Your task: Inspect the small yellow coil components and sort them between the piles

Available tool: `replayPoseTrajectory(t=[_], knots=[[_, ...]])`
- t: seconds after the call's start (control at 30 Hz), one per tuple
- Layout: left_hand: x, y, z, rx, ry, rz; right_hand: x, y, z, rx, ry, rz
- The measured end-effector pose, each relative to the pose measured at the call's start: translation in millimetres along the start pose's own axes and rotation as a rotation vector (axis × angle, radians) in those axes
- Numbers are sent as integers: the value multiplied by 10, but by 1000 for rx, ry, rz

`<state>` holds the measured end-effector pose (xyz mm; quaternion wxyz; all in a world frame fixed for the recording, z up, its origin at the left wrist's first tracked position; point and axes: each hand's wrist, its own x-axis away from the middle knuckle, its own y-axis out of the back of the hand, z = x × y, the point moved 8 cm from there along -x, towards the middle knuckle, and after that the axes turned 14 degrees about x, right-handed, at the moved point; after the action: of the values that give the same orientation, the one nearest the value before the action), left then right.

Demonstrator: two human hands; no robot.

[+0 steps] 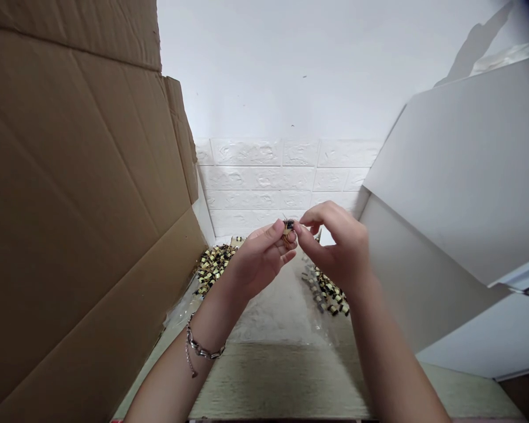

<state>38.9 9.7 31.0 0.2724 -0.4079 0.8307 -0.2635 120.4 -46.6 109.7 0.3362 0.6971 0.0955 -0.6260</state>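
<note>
My left hand [260,258] and my right hand [335,244] meet above the table, fingertips pinched together on one small black and gold coil part [288,230] with thin wires sticking out of it. The left wrist wears a chain bracelet [200,348]. Below the left hand lies a heap of the same small parts [212,267]. Another heap of parts [328,289] lies under the right hand, on a clear plastic sheet [273,311].
A tall brown cardboard wall [79,200] stands close on the left. A white box or panel [462,194] leans in on the right. Behind is a white brick-patterned wall [273,176]. The wooden table edge [282,382] runs along the front.
</note>
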Motion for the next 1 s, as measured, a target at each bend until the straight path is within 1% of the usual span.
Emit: replayPoseTrajectory(t=[0.07, 0.13, 0.27, 0.4, 0.63, 0.87, 1.0], knots=[[-3, 3, -35, -38, -30, -13, -1, 2, 14, -9, 3, -1], [-6, -6, -56, -29, -45, -12, 4, 5, 37, -24, 20, -12], [-15, -55, -69, 6, -42, 43, 22, 9, 62, -39, 53, -46], [-22, -71, -83, 14, -38, 75, 28, -14, 59, -24, 65, -40], [-20, -51, -82, 0, -34, 54, 25, -24, 62, -34, 65, -35], [-19, -46, -68, -9, -9, 42, 26, 3, 61, -56, 60, -74], [-25, -38, -65, -5, -17, 36, 25, 9, 66, -38, 61, -75]])
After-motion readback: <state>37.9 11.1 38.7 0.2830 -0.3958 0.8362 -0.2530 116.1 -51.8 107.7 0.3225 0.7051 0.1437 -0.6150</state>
